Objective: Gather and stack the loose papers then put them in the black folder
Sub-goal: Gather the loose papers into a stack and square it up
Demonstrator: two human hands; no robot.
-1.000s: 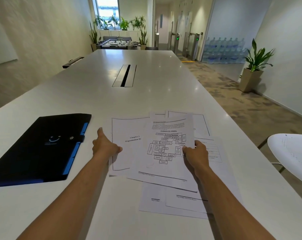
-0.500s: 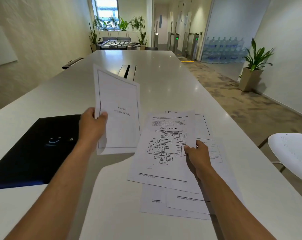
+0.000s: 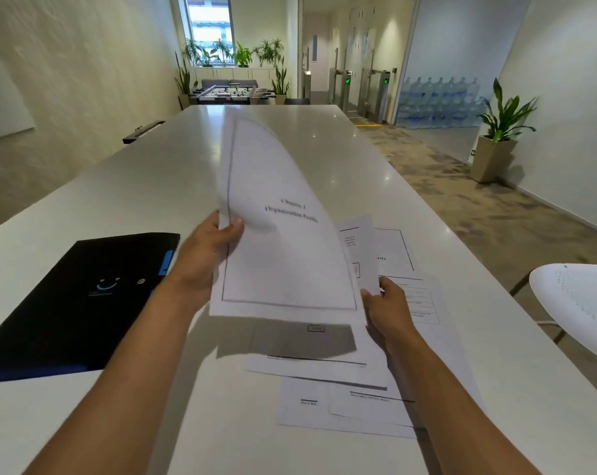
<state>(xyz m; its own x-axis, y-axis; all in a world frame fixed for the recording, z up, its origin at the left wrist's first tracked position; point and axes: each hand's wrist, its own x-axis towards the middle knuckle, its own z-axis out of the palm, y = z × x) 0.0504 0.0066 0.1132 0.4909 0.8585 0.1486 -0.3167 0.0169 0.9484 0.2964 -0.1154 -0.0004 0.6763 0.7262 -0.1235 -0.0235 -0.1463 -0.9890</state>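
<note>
My left hand (image 3: 206, 250) pinches the left edge of a printed chapter page (image 3: 283, 255), which curves up in the air over the other papers. My right hand (image 3: 387, 308) grips the right edge of the diagram sheet (image 3: 310, 359), mostly covered by the lifted page. Several more loose sheets (image 3: 345, 411) lie spread on the white table (image 3: 84, 419) below and to the right. The black folder (image 3: 74, 296), shut, with a blue edge, lies flat on the table to the left of my left arm.
A white chair seat (image 3: 577, 306) stands just off the table's right edge. A potted plant (image 3: 495, 145) stands by the right wall. The long table stretches far ahead toward a foosball table (image 3: 232, 92).
My left hand has lifted the chapter page off the table and swung it right, over the diagram sheet. My right hand has stayed on the diagram sheet's right edge.
</note>
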